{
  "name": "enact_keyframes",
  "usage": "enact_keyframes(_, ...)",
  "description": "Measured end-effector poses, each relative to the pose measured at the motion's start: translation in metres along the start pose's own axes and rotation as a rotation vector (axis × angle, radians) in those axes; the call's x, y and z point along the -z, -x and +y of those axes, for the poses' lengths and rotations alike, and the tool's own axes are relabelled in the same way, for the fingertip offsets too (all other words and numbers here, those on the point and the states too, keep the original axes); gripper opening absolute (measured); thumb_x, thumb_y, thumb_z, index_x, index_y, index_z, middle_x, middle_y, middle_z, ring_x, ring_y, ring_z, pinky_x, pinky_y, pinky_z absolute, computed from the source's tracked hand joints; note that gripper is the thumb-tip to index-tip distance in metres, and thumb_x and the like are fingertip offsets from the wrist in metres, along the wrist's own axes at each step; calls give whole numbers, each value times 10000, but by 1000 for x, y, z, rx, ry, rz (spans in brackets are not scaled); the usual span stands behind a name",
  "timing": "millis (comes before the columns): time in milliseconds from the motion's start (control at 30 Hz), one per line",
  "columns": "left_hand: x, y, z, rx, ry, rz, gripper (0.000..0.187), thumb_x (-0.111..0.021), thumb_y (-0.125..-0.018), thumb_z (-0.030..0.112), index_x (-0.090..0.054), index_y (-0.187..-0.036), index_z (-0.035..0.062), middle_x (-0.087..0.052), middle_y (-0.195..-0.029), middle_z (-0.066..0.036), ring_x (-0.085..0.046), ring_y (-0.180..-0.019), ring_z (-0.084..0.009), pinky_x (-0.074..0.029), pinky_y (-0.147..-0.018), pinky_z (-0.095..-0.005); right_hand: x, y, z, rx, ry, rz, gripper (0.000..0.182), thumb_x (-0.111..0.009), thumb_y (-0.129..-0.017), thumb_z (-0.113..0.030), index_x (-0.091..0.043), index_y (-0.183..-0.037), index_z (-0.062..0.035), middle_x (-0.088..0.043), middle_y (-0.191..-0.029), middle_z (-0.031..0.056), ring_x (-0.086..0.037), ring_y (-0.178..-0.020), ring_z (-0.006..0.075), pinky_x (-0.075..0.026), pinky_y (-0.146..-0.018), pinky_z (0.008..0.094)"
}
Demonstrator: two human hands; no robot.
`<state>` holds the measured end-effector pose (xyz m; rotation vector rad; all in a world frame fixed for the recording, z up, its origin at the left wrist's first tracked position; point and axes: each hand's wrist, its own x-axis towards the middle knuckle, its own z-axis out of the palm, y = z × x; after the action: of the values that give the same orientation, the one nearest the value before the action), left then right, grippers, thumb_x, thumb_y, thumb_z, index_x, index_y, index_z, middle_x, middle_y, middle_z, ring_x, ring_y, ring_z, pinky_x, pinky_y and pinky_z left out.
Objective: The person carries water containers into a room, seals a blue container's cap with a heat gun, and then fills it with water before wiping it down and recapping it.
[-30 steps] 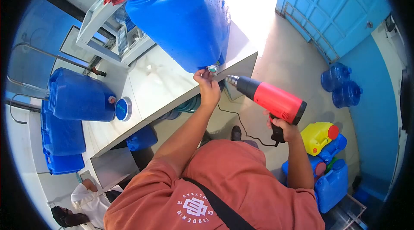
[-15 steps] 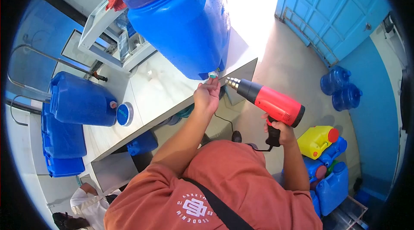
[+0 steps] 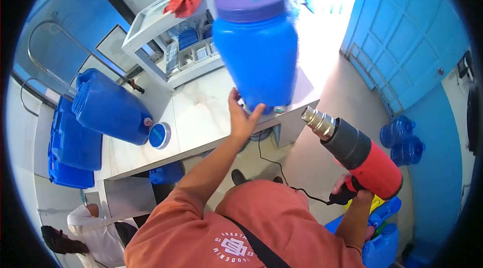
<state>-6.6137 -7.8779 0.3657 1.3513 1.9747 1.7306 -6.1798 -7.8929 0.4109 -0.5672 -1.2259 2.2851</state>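
Observation:
A tall blue plastic water container (image 3: pixel 256 57) with a purple screw lid (image 3: pixel 250 1) stands upright near the counter's front edge. Low on its side is a small white and green spout (image 3: pixel 279 109). My left hand (image 3: pixel 243 118) is against the container's lower left side, thumb and fingers spread apart; some fingers are partly hidden. Off to the right, my right hand (image 3: pixel 347 187) is wrapped round the black handle of a red and black heat gun (image 3: pixel 365 160). The metal nozzle points up and left, apart from the container.
More blue containers (image 3: pixel 113 107) and a round blue-and-white lid (image 3: pixel 159 136) are on the counter (image 3: pixel 201 137). A white rack (image 3: pixel 166 31) holds a red cloth. The heat gun's cord crosses below. Jugs (image 3: pixel 385 248) stand on the floor at right. Another person (image 3: pixel 95 233) is at lower left.
The container has turned, and its spout now sits further right. My left hand has left the spout for the container's lower left side. The heat gun has moved right and down, away from it.

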Motion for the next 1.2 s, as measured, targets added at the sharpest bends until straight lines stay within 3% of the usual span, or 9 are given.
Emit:
enact_keyframes(167, -37, 16, 11, 3, -74, 35, 900, -804, -798, 260, -265, -1429, -88, -397, -1389, -272, -478, -1234, -374, -415, -1036, -446, -92, -80, -70, 544, 611, -402, 539, -726, -814, -319, -610, -1203, 35, -690, -1085, 218, -694, -848, 297, -553, -769, 396)
enact_keyframes(400, -6, 19, 5, -58, 40, 1, 740, -757, -806, 134, -346, -1399, -30, -447, -1336, -237, -528, -1148, -347, -464, -962, -417, -219, -183, -78, 437, 391, -287, 703, -668, -884, -520, -542, -1183, 104, -633, -829, 120, -612, -621, 169, -501, -632, 282)
enact_keyframes(633, 239, 27, -4, -4, -43, 298, 419, -661, -892, 12, -492, -1274, 55, -550, -1188, -78, -559, -925, -138, -494, -824, -279, -316, -314, -74, 494, 454, -211, 343, -630, -894, -120, -563, -1206, 4, -645, -961, 75, -618, -827, 144, -498, -733, 321)
enact_keyframes(700, 338, 4, -11, -175, -15, 577, 232, -594, -943, 2, -516, -1157, 47, -549, -1064, -53, -544, -918, -128, -478, -830, -269, -338, -370, -94, 791, 1038, -295, 384, -635, -852, -76, -551, -1218, 8, -638, -1013, 103, -632, -856, 217, -506, -761, 360)
enact_keyframes(767, 439, -24, -3, -312, -78, 829, 181, -567, -971, 22, -515, -1144, 28, -556, -1051, -65, -537, -923, -124, -473, -813, -267, -404, -411, -117, 565, 688, -118, 485, -671, -817, -156, -529, -1232, 52, -617, -1150, 203, -646, -956, 317, -514, -845, 408)
enact_keyframes(800, 486, -45, 3, -462, -247, 912, 177, -568, -979, 43, -517, -1146, 15, -565, -1028, -61, -539, -905, -125, -473, -795, -265, -410, -463, -116, 822, 989, 5, 460, -646, -829, -207, -559, -1208, 39, -648, -1066, 210, -653, -947, 323, -512, -845, 402)
enact_keyframes(833, 535, -65, -3, -493, -270, 907, 242, -561, -984, 69, -527, -1215, 8, -584, -1108, -84, -546, -956, -132, -460, -848, -272, -415, -515, -117, 1071, 1293, 139, 447, -622, -840, -258, -590, -1183, 27, -679, -981, 217, -660, -937, 328, -510, -844, 396)
enact_keyframes(900, 618, -127, 9, -388, -541, 770, 314, -561, -976, 57, -550, -1289, 30, -601, -1190, -104, -575, -1064, -165, -468, -913, -296, -474, -571, -147, 520, 1685, 253, 653, -628, -815, -243, -454, -1329, 120, -508, -1310, 371, -567, -1209, 395, -510, -976, 432)
enact_keyframes(1200, 677, -268, -31, -474, -1119, 83, 405, -678, -803, 1, -641, -1189, 122, -542, -1374, -193, -535, -1252, -388, -445, -1043, -451, -482, -684, -166, 296, 1888, 310, 508, -637, -835, -340, -665, -1185, 28, -656, -1226, 238, -628, -1153, 393, -523, -964, 445)
